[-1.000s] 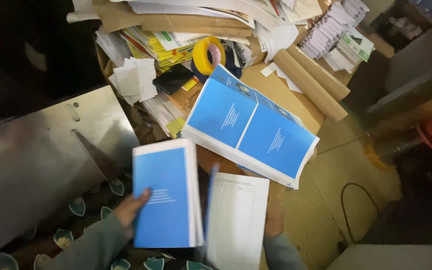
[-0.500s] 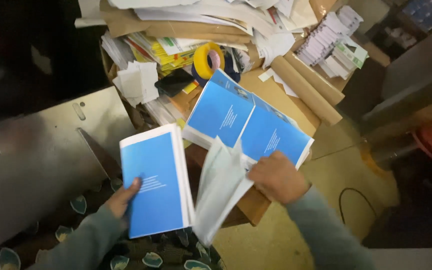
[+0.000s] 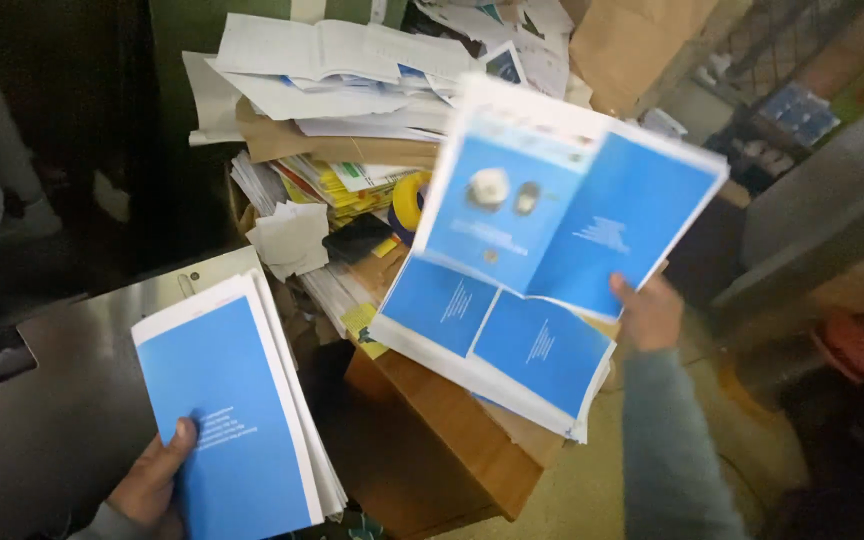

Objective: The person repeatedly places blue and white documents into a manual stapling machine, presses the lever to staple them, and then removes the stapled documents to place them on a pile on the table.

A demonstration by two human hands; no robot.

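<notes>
— Since half a second ago, our right hand (image 3: 649, 312) has left the loose white sheet it was folding beside the folded stack and now lifts a printed blue sheet (image 3: 572, 210) up off the pile; do we read it the same way?

— We do. That sheet is open and blurred, tilted toward us, with two blue panels and a white margin. Our right grip is clenched on its lower right edge, thumb on the front, so the sheet spreads up and to the left of the hand.

— And the left side?

— Our left hand (image 3: 152, 482) has stayed on the stack of folded blue leaflets (image 3: 227, 415), though the stack now sits lower and further left in view. The grip is closed on its lower left corner, thumb across the blue cover, and the white page edges fan out on the right side.

— What lies between the two hands?

— A pile of flat printed sheets (image 3: 497, 340), blue panels up, rests on the wooden bench (image 3: 452, 440), just under the lifted sheet and apart from it. Behind it we see a yellow tape roll (image 3: 410, 203) among heaped loose papers (image 3: 342, 90) and brown cardboard (image 3: 627, 40). A grey metal surface (image 3: 62, 400) lies under the left stack.
</notes>
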